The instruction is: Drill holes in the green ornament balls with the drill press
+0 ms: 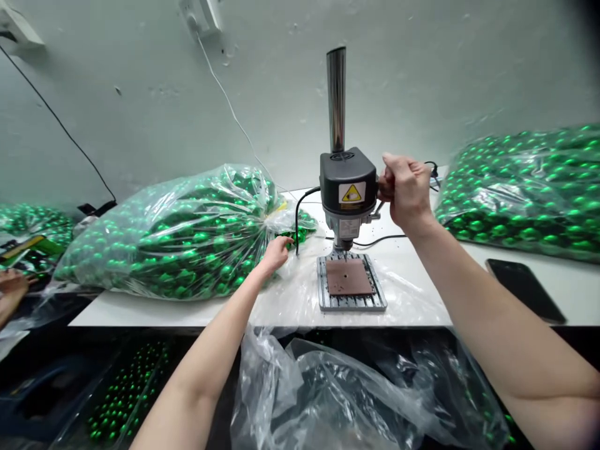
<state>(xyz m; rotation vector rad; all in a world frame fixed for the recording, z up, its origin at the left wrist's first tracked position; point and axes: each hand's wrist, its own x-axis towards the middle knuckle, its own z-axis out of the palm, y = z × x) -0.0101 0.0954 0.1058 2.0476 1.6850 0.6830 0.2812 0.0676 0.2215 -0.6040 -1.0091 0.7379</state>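
Note:
A small bench drill press (349,187) with a black motor housing and a shiny column stands on the white table. My right hand (407,190) is closed around its feed handle at the right side of the housing. Below the chuck, a brown square board (349,277) with a small dark hole lies on the slotted metal base (352,306); dark shavings are scattered there. My left hand (277,253) is at the gathered mouth of a clear bag (187,237) full of shiny green balls. Its fingers are curled beside loose green balls (300,231), and what they grip is hidden.
Another bag of green balls (525,187) lies at the right, behind a black phone (525,289). Crumpled clear plastic (328,387) hangs below the table's front edge. A black cord (300,215) loops beside the drill press. Another person's hand (13,284) shows at far left.

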